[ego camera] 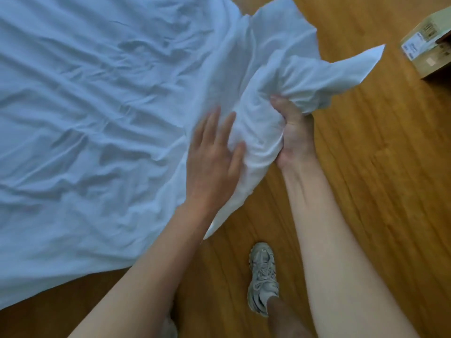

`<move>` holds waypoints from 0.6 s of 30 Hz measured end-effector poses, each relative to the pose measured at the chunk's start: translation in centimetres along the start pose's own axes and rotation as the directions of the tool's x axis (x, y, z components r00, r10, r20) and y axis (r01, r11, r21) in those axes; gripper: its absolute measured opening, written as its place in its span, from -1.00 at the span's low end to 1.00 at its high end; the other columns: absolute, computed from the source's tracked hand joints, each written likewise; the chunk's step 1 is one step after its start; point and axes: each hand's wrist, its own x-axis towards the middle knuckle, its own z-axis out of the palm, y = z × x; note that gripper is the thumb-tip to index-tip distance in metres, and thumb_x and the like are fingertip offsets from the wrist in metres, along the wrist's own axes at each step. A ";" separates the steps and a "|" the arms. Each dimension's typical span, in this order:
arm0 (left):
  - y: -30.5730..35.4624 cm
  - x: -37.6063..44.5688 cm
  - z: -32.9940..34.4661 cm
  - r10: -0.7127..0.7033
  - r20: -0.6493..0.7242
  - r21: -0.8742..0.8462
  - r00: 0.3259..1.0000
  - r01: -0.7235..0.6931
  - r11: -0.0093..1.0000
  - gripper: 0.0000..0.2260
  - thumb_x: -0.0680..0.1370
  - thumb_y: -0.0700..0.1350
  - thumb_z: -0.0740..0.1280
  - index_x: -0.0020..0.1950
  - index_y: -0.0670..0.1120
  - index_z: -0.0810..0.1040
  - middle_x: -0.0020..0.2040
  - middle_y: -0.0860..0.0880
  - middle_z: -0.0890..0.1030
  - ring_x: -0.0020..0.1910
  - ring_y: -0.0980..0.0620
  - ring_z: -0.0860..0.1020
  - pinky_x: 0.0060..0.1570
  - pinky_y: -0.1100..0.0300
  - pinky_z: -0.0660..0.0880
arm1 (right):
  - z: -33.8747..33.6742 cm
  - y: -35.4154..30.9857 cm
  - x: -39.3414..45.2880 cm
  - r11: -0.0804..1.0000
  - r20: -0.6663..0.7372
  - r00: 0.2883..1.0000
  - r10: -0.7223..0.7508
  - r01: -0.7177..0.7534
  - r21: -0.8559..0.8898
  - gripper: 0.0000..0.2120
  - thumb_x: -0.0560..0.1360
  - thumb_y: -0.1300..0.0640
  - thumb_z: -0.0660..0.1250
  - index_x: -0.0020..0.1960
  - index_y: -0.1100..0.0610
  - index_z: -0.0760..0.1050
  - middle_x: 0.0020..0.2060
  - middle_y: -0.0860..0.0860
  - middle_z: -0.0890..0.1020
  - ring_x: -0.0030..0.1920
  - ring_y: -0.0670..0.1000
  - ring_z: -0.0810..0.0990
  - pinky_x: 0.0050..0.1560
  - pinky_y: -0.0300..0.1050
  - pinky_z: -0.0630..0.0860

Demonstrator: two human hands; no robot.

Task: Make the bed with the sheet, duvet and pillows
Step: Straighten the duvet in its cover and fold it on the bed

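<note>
Our right hand (294, 135) grips the bunched sheet (97, 93) corner; left hand (212, 157) lies flat, open. We pull gently, smoothing wrinkles.

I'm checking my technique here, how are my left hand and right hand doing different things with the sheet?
The left hand lies open, fingers spread flat on the sheet; the right hand has a closed grip on a bunched corner. The left hand rests over the bed; the right hand holds its bunch out over the wooden floor. Both are bare and touching the same white sheet.
</note>
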 end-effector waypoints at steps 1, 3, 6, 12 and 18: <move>-1.5 -0.5 -1.4 -0.103 -0.031 -0.036 0.994 0.101 0.994 -0.56 0.61 0.04 0.11 0.47 -0.07 0.31 0.49 -0.09 0.28 0.48 -0.03 0.19 0.45 0.17 0.06 | 1.1 0.1 -0.9 0.998 0.032 0.998 -0.051 0.052 -0.046 -0.53 0.34 0.33 0.43 0.23 0.39 0.48 0.13 0.26 0.61 0.11 0.21 0.62 0.15 0.21 0.54; -5.2 -2.0 -4.2 -0.347 0.017 -0.198 0.938 0.343 0.918 -0.56 0.65 0.07 0.03 0.52 0.01 0.20 0.53 0.00 0.21 0.51 0.06 0.13 0.47 0.18 0.04 | 3.8 0.7 -3.3 0.976 0.058 0.989 -0.134 0.142 -0.162 -0.61 0.31 0.33 0.44 0.13 0.34 0.55 0.06 0.20 0.66 0.07 0.16 0.65 0.10 0.14 0.58; -12.4 -5.9 -9.0 -0.576 0.086 -0.308 0.813 0.572 0.760 -0.58 0.67 0.05 0.00 0.53 0.00 0.22 0.50 0.06 0.27 0.48 0.11 0.21 0.38 0.26 0.11 | 8.4 3.3 -7.8 0.882 0.159 0.952 -0.262 0.303 -0.362 -0.70 0.28 0.30 0.50 0.00 0.24 0.60 -0.06 0.07 0.69 0.02 0.04 0.67 0.05 0.05 0.61; -29.4 -16.0 -23.0 -0.581 0.064 -0.025 0.811 0.584 0.812 -0.61 0.66 0.05 0.05 0.47 0.00 0.31 0.40 -0.03 0.42 0.36 -0.02 0.39 0.25 0.05 0.32 | 21.5 16.1 -16.4 0.407 0.479 0.829 -0.288 0.559 -0.722 -0.77 0.36 0.16 0.50 -0.08 0.25 0.57 -0.22 0.14 0.68 -0.14 0.17 0.65 -0.15 0.08 0.55; -44.6 -20.1 -36.7 -0.737 0.035 -0.366 0.675 0.695 0.619 -0.64 0.66 0.06 0.01 0.35 -0.03 0.43 0.28 -0.10 0.51 0.19 -0.11 0.50 0.25 -0.10 0.40 | 32.6 31.6 -25.6 0.003 0.693 0.656 -0.299 0.727 -0.687 -0.88 0.38 0.27 0.37 -0.26 0.14 0.44 -0.43 0.08 0.55 -0.42 0.15 0.52 -0.43 -0.19 0.21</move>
